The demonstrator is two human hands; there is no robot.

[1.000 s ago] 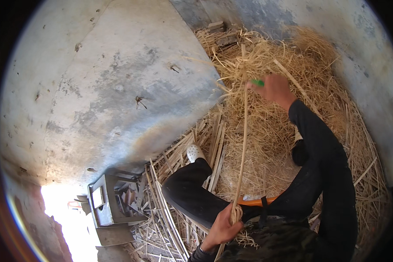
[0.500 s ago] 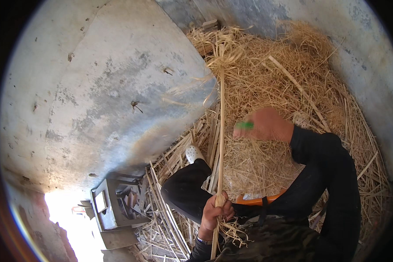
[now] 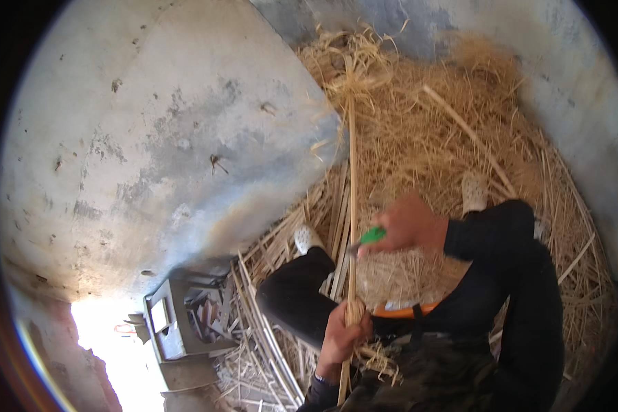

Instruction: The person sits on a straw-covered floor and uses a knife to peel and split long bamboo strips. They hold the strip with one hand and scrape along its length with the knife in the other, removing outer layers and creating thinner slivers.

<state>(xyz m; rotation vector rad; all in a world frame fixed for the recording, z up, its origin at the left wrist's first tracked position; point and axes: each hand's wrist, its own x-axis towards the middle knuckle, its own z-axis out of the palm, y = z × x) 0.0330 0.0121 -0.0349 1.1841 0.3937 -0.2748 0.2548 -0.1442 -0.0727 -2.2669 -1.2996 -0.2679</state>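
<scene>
At centre, 1 pale strip (image 3: 352, 178) runs lengthwise away from left hand (image 3: 340, 334), fingers closed round its lower part; right hand (image 3: 412, 225), just right of mid-length, grips green-handled tool (image 3: 373, 235), contact blurred.

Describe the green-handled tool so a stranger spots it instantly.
Find the big straw heap, then the right hand over its lower part. The green-handled tool juts toward the strip in the left hand; nothing else shows such bright green.
</scene>
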